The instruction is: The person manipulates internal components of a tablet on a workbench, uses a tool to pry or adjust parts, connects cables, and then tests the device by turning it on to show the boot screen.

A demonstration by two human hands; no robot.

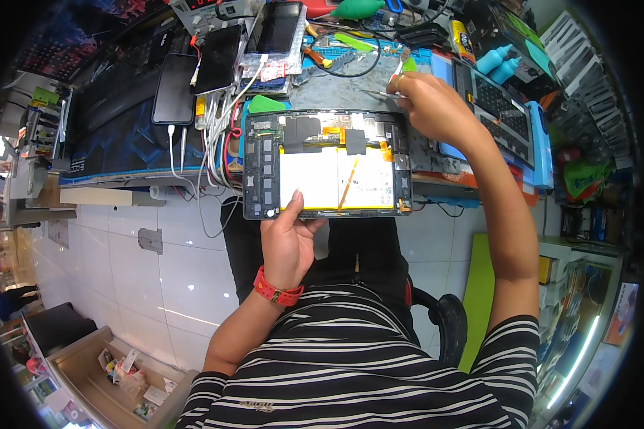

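My left hand (288, 239) grips the near edge of an opened tablet (257, 191), its thumb on top and its fingers underneath. The tablet's back cover is off, baring a white battery (308, 175), an orange flex cable (348, 184) and dark boards along the far side. Beyond the tablet's far right corner, my right hand (436, 107) is closed in a pinch over the bench. A slim pointed metal tool (378, 94), which looks like tweezers, sticks out leftward from its fingers. Its tip is apart from the tablet.
Several phones (174, 89) lie on the bench at the left, with white charging cables (218, 136) beside them. A green pry piece (265, 104) touches the tablet's far left. At the right are a keyboard part (504, 114), teal bottles (495, 63) and a yellow can (462, 41).
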